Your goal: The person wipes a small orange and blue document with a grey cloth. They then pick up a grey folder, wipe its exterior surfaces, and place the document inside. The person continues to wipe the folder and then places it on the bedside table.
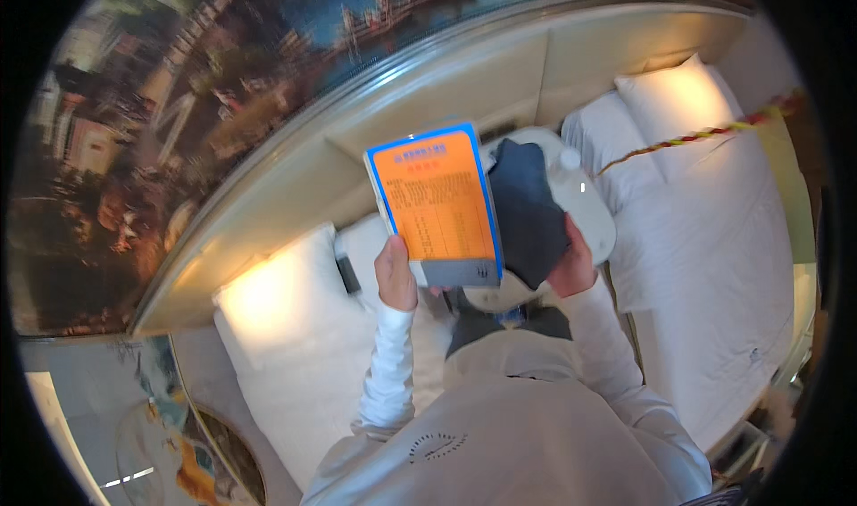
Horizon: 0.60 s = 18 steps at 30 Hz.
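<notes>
My left hand (395, 275) grips the lower left edge of a flat display stand with an orange printed card (438, 198). The card has a blue border, bears writing, and sits above a grey base strip. A dark grey cloth (529, 205) is in my right hand (574, 262), held by its lower right side. The cloth hangs right beside the stand, partly behind its edge; whether they touch I cannot tell. Beneath both is a white rounded bedside table (596, 228), partly hidden by them. A small white round object (570, 158) is on the table.
White-covered beds flank the table, one on the left (321, 365) and one on the right (710, 251), with pillows (676, 98). A padded beige headboard (442, 71) runs behind, below a large mural (254, 84). A red and yellow twisted cord (703, 133) crosses the upper right.
</notes>
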Available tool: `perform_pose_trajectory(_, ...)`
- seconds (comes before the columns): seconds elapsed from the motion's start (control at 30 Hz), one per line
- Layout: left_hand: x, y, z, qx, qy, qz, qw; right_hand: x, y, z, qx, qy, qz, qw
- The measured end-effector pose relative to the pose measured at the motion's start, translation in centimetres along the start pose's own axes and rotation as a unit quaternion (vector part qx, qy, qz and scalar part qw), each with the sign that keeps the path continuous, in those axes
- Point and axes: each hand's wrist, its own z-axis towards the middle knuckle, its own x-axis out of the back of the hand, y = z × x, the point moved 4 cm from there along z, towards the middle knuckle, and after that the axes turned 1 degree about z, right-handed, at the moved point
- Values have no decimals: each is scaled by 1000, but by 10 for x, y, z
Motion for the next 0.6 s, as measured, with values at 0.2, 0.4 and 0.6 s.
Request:
perform_pose_trajectory(0.2, -18, 56, 5, -31, -115, 220, 968, -130, 32, -11, 119, -42, -102, 987)
perform_pose_trajectory(0.4, -17, -1, -9, 58, -188, -37, 980, -160, 61, -26, 75, -77, -332, 937)
perform_pose_trajectory(0.6, 39, 16, -13, 65, -273, -153, 948, -195, 125, -57, 275, -299, -652, 640)
